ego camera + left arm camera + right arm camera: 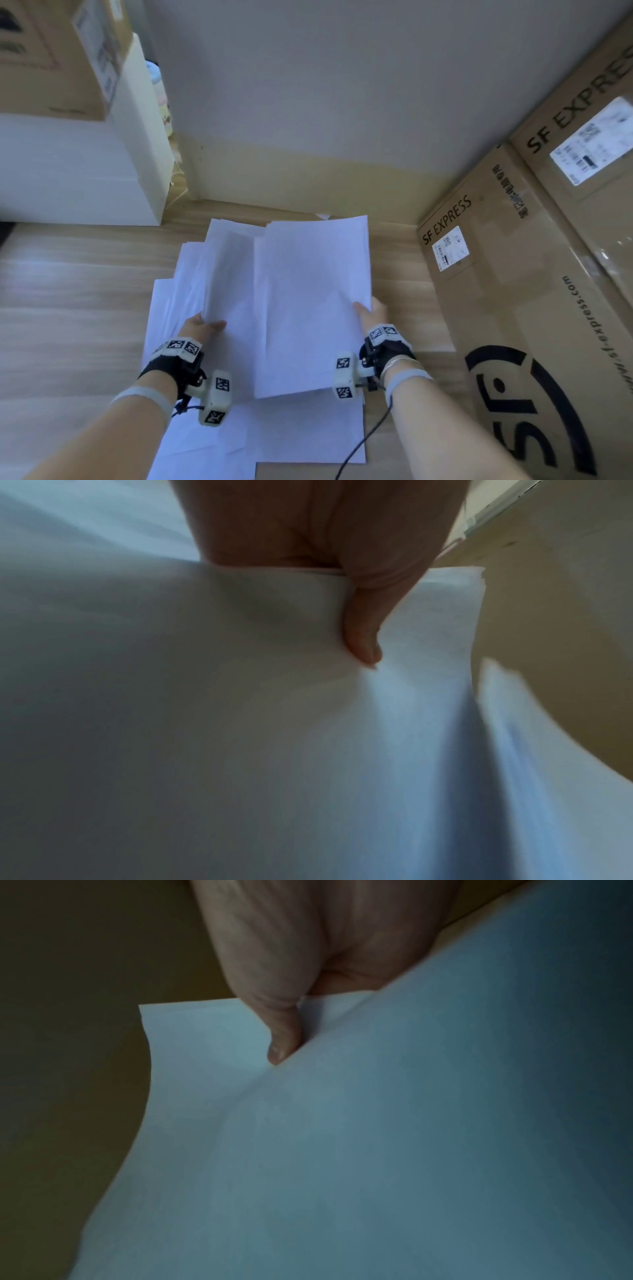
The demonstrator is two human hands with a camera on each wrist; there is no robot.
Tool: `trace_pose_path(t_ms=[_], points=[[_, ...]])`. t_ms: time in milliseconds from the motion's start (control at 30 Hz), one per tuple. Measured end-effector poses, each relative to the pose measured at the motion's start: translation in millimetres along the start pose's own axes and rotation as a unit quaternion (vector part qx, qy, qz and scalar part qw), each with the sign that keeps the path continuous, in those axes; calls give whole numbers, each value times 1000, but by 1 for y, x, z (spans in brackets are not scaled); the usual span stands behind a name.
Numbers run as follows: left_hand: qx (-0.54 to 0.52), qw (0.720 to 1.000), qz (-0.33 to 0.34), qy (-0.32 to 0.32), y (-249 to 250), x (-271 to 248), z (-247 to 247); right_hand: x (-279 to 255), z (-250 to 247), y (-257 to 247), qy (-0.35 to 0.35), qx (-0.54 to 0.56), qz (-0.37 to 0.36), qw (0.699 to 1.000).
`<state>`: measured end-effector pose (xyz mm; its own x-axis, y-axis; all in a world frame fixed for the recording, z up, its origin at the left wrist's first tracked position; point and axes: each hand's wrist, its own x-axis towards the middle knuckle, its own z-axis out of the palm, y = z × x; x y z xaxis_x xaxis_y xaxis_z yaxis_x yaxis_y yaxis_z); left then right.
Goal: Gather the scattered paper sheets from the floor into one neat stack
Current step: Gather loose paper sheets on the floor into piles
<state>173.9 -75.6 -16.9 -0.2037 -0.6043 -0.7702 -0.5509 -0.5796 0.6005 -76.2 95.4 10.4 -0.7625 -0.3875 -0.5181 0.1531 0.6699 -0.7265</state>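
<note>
Head view: I hold two bundles of white paper above the wooden floor (68, 274), one in each hand, so they can be brought together. My left hand (202, 327) pinches the left bundle (226, 270) at its near edge, thumb on top; my right hand (371, 313) pinches the larger right bundle (311, 301) near its near right corner the same way. The grip on each is closed on paper, and both bundles sag away from it. More loose sheets (260, 435) lie fanned on the floor beneath, not yet gathered. SF Express cartons (534, 274) stand along the floor's right edge; their flaps are shut and I cannot tell what they hold.
</note>
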Motion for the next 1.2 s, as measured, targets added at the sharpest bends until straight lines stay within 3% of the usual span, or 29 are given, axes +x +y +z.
trace_pose_path(t_ms=[133, 233, 333, 467, 633, 733, 833, 1067, 1200], points=[[16, 999, 22, -39, 10, -11, 12, -10, 40, 2, -89, -14, -2, 996], [-41, 997, 27, -53, 23, -24, 18, -15, 51, -5, -114, -3, 10, 993], [-105, 991, 29, -73, 36, -33, 16, -16, 52, -18, -67, -19, -24, 997], [-64, 984, 166, -23, 58, -39, 15, -24, 47, -48, -11, 61, -70, 996], [-82, 971, 222, 23, 80, -44, 9, -38, 40, -78, -7, 160, -110, 981], [-100, 967, 236, 2, 79, -46, 4, -45, 40, -82, -25, 211, -114, 970], [-68, 967, 244, -20, 72, -48, 0, -45, 45, -72, -31, 169, -103, 980], [-21, 964, 265, 18, 66, -49, 0, -44, 49, -65, -26, 170, -88, 981], [15, 975, 220, -3, 51, -39, -3, -39, 62, -45, -58, 70, -41, 995]])
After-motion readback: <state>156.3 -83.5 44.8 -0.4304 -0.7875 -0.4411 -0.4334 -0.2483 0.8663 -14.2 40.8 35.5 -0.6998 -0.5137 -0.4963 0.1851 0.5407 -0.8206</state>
